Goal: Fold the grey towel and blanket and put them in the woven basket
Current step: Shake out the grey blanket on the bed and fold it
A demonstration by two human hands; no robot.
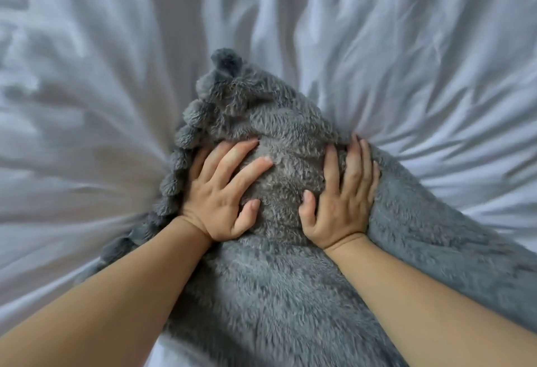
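Soft diffuse light, faint shadows; sheet point(87, 75) streaked by radial blur toward edges, blanket point(290, 139) sharper.

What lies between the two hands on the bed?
Only the grey blanket: a bare fluffy stretch separates the left hand and right hand, both pressing on it. The head view shows this.

We see a bed point(101, 105) covered in a rumpled white sheet point(421, 61); a fluffy grey pom-pom-edged blanket point(276, 294) lies directly on it.
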